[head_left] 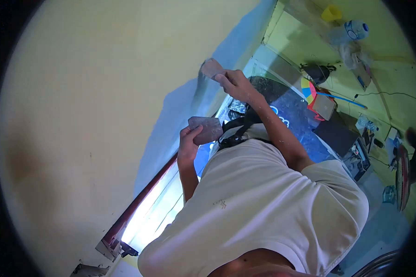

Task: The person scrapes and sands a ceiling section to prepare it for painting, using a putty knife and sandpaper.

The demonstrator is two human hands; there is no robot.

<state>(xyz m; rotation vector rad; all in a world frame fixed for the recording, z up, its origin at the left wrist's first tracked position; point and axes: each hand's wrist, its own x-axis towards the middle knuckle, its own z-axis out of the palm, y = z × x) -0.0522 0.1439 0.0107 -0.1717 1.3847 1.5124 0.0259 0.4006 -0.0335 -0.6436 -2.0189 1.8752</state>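
Note:
My right hand (238, 85) grips a flat putty scraper (212, 69), its blade right at the wall. A dark grey smear (200, 87) shows on the wall beside the blade. Lower and to the left, my left hand (187, 144) is closed around the edge of a flat, grey-brown, roughly rectangular plate (207, 129), held in front of my waist. The wall (88, 92) is cream, with a bluish-white band (164, 120) running along its edge near both hands.
Below the band, a dark red frame (129, 211) borders a bright opening (148, 217). On the right are a plastic bottle (351, 32), a yellow cup (331, 13), a black bag (317, 72), a dark box (336, 134) and a fan (403, 177).

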